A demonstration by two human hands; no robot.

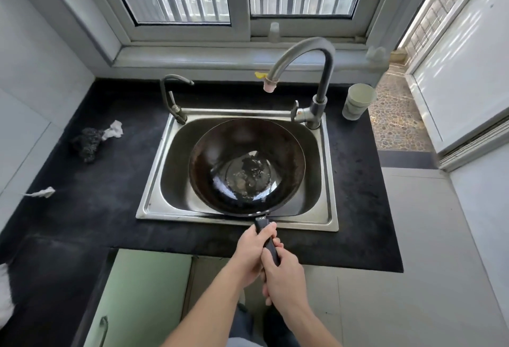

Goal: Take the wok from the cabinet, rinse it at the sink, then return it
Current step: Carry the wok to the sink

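A dark round wok (220,159) sits in the steel sink (154,209), with a shallow pool of water in its bottom. Its black handle sticks out over the sink's front rim toward me. My left hand (254,253) grips the handle close to the wok. My right hand (281,275) grips it just behind, nearer my body. The tall curved faucet (308,51) arches over the sink's back right, and no water is running from its spout. Below the counter at the left, a pale green cabinet door (137,299) stands open.
A black countertop (96,195) surrounds the sink. A dark scrubber (86,142) with a white rag lies at the left, and a paper scrap (41,193) nearer me. A small second tap (173,98) rises at the sink's back left. A pale cup (358,101) stands at the right.
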